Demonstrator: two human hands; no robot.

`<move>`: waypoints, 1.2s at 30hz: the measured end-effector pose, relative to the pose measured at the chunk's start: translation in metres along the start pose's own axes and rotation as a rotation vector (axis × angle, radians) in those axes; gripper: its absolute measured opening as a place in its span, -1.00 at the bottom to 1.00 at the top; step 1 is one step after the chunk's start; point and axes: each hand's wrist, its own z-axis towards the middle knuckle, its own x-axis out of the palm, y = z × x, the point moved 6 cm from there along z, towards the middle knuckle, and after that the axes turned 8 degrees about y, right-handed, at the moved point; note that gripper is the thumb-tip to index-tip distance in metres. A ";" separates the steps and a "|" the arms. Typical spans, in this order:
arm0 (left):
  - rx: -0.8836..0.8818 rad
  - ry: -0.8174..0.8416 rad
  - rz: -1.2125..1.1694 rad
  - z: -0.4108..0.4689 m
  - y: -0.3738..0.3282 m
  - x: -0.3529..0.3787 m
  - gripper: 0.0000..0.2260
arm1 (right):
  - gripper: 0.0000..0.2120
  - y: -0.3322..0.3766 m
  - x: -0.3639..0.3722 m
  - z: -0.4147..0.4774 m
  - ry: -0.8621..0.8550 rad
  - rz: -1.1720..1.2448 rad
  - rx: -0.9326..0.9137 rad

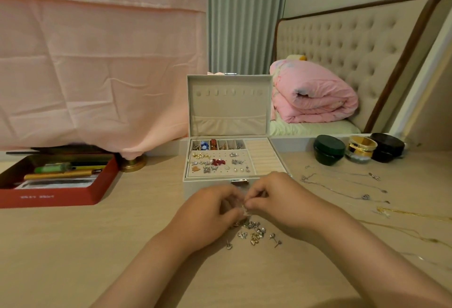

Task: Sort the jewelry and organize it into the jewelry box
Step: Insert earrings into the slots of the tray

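Note:
An open beige jewelry box (pixel 266 161) stands at the middle of the table, lid upright. Several earrings sit in its pin board and small top compartments. In front of it lies a loose pile of small silver and gold earrings (pixel 254 233). Just above that pile, my left hand (pixel 208 212) and my right hand (pixel 278 200) meet fingertip to fingertip. Both pinch one small silvery earring (pixel 245 208) between them. Thin silver necklaces (pixel 342 186) and a gold chain (pixel 415 214) lie spread on the table to the right.
A red tray (pixel 56 197) with pens sits at the left, next to a brass lamp base (pixel 133 163). Three round jars, green (pixel 329 150), gold (pixel 360 148) and black (pixel 386 147), stand at the back right. Behind is a draped pink cloth.

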 end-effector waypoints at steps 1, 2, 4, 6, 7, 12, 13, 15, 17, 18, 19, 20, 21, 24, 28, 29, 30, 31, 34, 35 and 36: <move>0.003 -0.044 -0.090 0.000 0.000 -0.003 -0.86 | -0.90 0.000 -0.001 -0.001 -0.022 0.177 0.009; 0.003 -0.095 -0.168 -0.001 0.000 -0.007 -0.85 | -0.89 0.000 -0.001 -0.001 -0.027 0.331 0.021; -0.008 -0.189 -0.284 -0.001 0.000 -0.014 -0.86 | -0.90 0.002 -0.001 -0.002 -0.011 0.519 0.051; -0.026 -0.236 -0.396 -0.001 0.001 -0.017 -0.86 | -0.89 0.004 0.000 -0.002 0.021 0.636 0.086; -0.037 -0.245 -0.447 -0.001 0.003 -0.017 -0.85 | -0.88 0.005 0.002 -0.001 0.032 0.697 0.105; -0.112 -0.315 -0.742 -0.003 0.005 -0.017 -0.94 | -0.79 0.006 0.002 0.000 -0.096 0.895 0.090; -0.128 -0.331 -0.785 -0.003 0.006 -0.017 -0.95 | -0.82 0.008 0.000 -0.001 -0.115 0.882 0.065; -0.146 -0.345 -0.839 -0.002 0.007 -0.017 -0.96 | -0.86 0.013 -0.003 -0.002 -0.123 0.832 0.017; -0.147 -0.327 -0.856 -0.002 0.006 -0.017 -0.94 | -0.90 0.017 -0.004 -0.004 -0.139 0.771 -0.002; -0.147 -0.312 -0.860 -0.001 0.005 -0.016 -0.93 | -0.91 0.017 -0.003 -0.004 -0.154 0.743 -0.001; -0.151 -0.300 -0.874 -0.002 0.005 -0.015 -0.92 | -0.92 0.016 -0.003 -0.004 -0.165 0.724 0.005; -0.159 -0.290 -0.899 -0.002 0.005 -0.013 -0.91 | -0.93 0.015 -0.002 -0.004 -0.172 0.713 0.011; -0.165 -0.278 -0.921 -0.002 0.006 -0.011 -0.89 | -0.93 0.014 -0.002 -0.003 -0.172 0.704 0.016; -0.160 -0.239 -0.927 -0.001 0.009 -0.006 -0.87 | -0.94 0.011 -0.002 -0.003 -0.140 0.674 0.037; -0.153 -0.175 -0.934 0.000 0.012 0.001 -0.84 | -0.92 0.013 0.005 -0.005 -0.026 0.679 0.061; -0.146 -0.160 -0.920 0.000 0.012 0.002 -0.85 | -0.92 0.014 0.006 -0.005 -0.014 0.699 0.061; -0.144 -0.154 -0.901 0.000 0.012 0.001 -0.88 | -0.92 0.015 0.006 -0.005 -0.013 0.713 0.061; -0.145 -0.156 -0.879 0.000 0.013 0.000 -0.90 | -0.92 0.015 0.005 -0.005 -0.023 0.717 0.061; -0.151 -0.166 -0.809 -0.001 0.013 -0.005 -0.95 | -0.94 0.018 0.002 -0.005 -0.101 0.660 0.045; -0.150 -0.170 -0.791 -0.001 0.012 -0.006 -0.95 | -0.93 0.019 0.001 -0.005 -0.131 0.636 0.034; -0.148 -0.177 -0.771 -0.002 0.012 -0.007 -0.95 | -0.92 0.020 0.000 -0.006 -0.151 0.615 0.022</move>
